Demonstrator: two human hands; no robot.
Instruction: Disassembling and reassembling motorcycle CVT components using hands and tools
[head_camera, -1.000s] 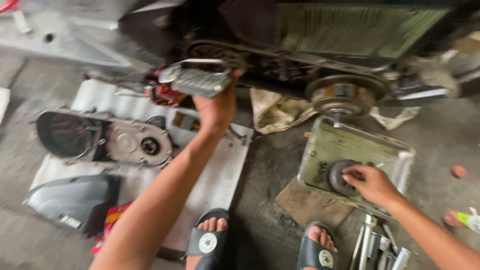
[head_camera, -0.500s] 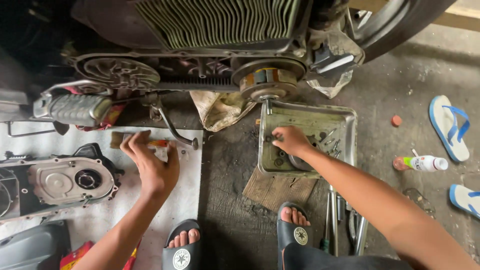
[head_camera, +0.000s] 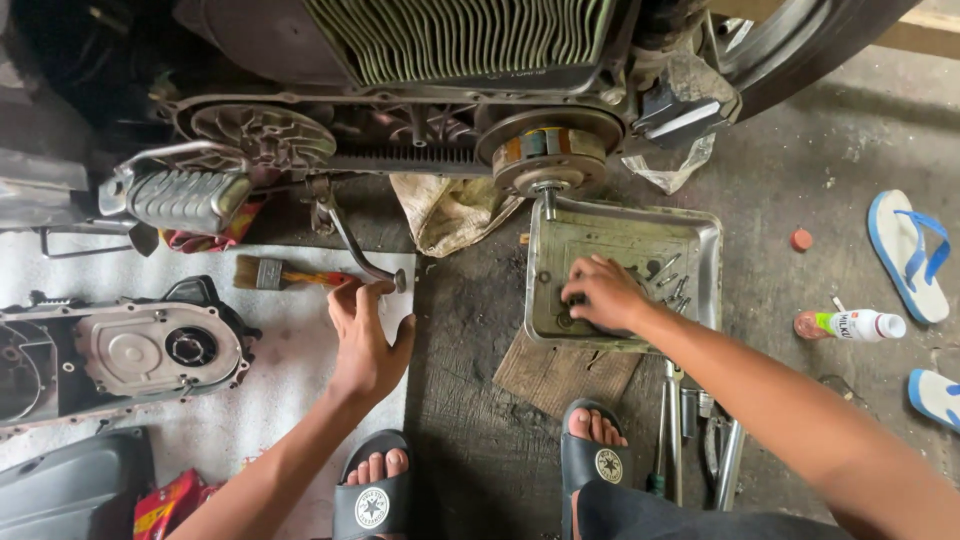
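Note:
My left hand (head_camera: 365, 335) reaches over a white sheet (head_camera: 290, 380), its fingertips at the red handle of a paintbrush (head_camera: 285, 273) that lies flat there; whether it grips the handle I cannot tell. My right hand (head_camera: 605, 293) is inside a metal tray (head_camera: 700, 240), fingers curled over a dark round part among bolts. Above both hands stands a scooter's open drive side with a belt (head_camera: 410, 160), a finned front pulley (head_camera: 262, 135) and a rear clutch (head_camera: 548, 152).
A removed drive cover (head_camera: 130, 350) lies on the sheet at left. A footrest (head_camera: 185, 198), kickstand (head_camera: 350, 240), rag (head_camera: 450, 212), wooden board (head_camera: 560, 372), tools (head_camera: 690, 430), a bottle (head_camera: 855, 325), flip-flops (head_camera: 905, 255) and my sandalled feet (head_camera: 372, 495) surround me.
My view has swung right and down. My left hand came down from the footrest to the paintbrush on the sheet. My right hand stayed in the metal tray.

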